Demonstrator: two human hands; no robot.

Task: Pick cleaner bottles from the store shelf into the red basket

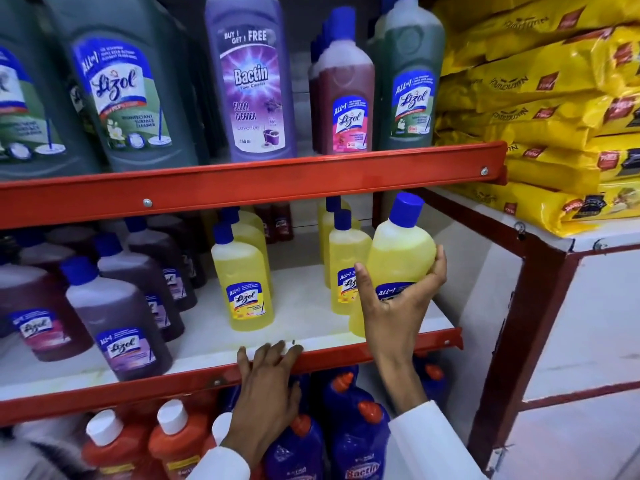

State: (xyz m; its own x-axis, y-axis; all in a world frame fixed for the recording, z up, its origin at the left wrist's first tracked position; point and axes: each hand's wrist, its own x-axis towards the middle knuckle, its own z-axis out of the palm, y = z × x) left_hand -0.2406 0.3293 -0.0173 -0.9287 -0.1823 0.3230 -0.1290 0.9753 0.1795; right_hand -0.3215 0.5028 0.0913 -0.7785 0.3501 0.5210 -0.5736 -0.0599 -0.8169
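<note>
My right hand (394,306) grips a yellow cleaner bottle (401,251) with a blue cap, tilted at the right end of the middle shelf (311,317). Two more yellow bottles stand there: one (242,278) at the shelf's middle, another (343,261) just behind my right thumb. My left hand (266,379) rests flat on the shelf's red front rail (166,389), fingers spread and holding nothing. The red basket is out of view.
Purple and dark red bottles (117,317) fill the middle shelf's left side. Large green, purple and red bottles (252,77) stand on the top shelf. Orange bottles (114,448) and blue bottles (353,434) sit below. Yellow bags (554,109) are stacked at the right.
</note>
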